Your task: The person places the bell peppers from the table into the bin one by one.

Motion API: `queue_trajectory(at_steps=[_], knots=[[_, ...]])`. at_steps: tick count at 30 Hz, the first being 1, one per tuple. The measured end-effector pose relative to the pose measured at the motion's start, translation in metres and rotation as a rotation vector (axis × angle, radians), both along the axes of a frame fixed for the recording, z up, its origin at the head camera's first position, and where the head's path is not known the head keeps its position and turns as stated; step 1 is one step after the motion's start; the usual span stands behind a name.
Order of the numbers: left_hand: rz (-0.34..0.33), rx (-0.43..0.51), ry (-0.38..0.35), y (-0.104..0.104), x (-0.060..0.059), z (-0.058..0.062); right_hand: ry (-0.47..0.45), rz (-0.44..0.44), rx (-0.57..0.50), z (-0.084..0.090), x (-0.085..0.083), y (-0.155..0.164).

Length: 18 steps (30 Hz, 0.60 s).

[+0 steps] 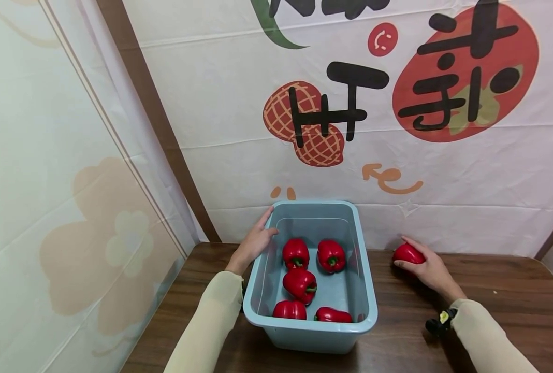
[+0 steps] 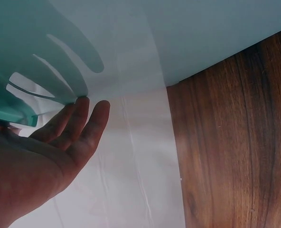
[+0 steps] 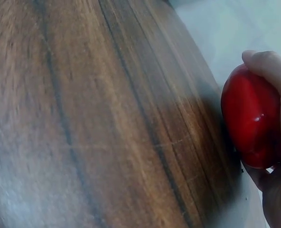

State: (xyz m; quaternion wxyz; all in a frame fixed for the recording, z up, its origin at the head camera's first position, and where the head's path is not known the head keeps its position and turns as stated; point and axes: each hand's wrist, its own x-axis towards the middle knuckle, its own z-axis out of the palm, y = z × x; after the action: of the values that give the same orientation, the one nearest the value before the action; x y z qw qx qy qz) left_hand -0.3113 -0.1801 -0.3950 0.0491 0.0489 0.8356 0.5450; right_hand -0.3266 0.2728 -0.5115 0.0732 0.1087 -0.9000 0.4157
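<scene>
A light blue plastic tub stands on the table with several red bell peppers inside. My left hand grips its left side near the back, the thumb over the rim. In the left wrist view, the fingers of that hand reach along the tub's outer wall. To the right of the tub, my right hand holds another red bell pepper at the table's back edge. The right wrist view shows this pepper between thumb and fingers, close by the table top.
The brown wooden table runs back to a printed white cloth hanging behind it. Another pale cloth hangs along the left side. The tub's back end is close to the rear cloth.
</scene>
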Motion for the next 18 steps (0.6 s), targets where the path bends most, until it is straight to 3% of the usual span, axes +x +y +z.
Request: queue_trajectory(at_steps=[18], knots=[[0.017,-0.008,-0.014,0.001,0.002,0.001,0.023,0.035,-0.01,0.011,0.002,-0.002]])
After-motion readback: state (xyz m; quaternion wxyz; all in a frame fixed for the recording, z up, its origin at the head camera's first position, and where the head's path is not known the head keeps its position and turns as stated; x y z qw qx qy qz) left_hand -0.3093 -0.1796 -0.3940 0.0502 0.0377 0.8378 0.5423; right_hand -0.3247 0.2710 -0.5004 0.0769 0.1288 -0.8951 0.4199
